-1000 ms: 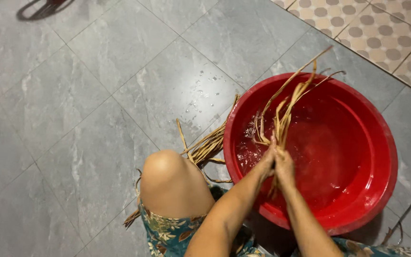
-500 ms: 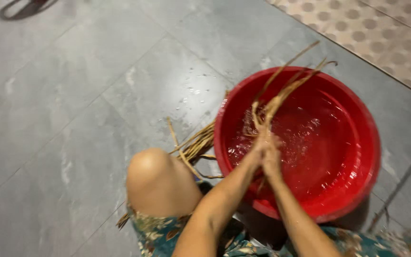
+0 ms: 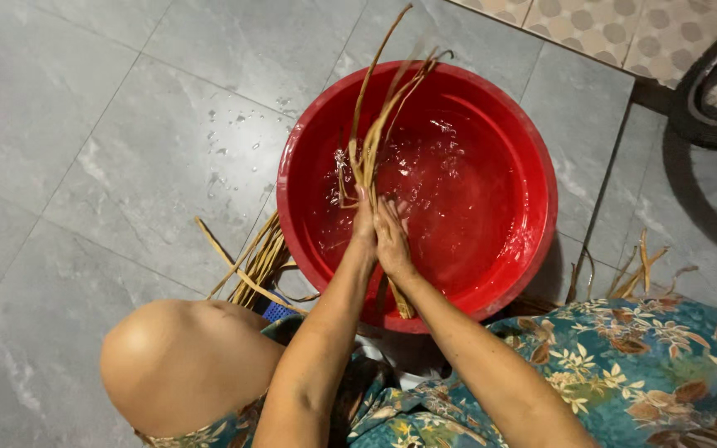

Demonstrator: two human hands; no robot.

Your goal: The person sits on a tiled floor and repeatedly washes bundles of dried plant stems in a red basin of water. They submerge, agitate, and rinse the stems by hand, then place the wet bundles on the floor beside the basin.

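Both hands pressed together over the basin, palms facing, working one bunch of fibre between them. Left hand (image 3: 364,226) sits on the far-left side of the pair, fingers closed around the bundle of long tan strips (image 3: 373,137). Right hand (image 3: 392,239) lies flat against it, fingers wrapped over the same strips from the other side. I read both as clenched on the bundle, though the fingertips themselves are partly hidden behind each other.

The strips rise from the hands toward the far rim of the red basin (image 3: 541,249), their tips fanning out and reaching past that rim; the lower ends run back under the wrists to the near rim. The water (image 3: 458,199) inside is rippled, with splash around the strips' base. Droplets on the grey floor tiles (image 3: 126,166) beside the basin's left edge.

Progress, as I judge it: one bunch is wet and in hand. A second pile of dry-looking strips (image 3: 259,261) lies on the floor touching the basin's left near side, not in the water. A few more strips (image 3: 636,270) lie off the basin's right side, near the patterned skirt (image 3: 624,357). So much of the material appears unsoaked.

Bare knee (image 3: 176,357) at lower left. A wheel (image 3: 707,91) shows at the top right corner.
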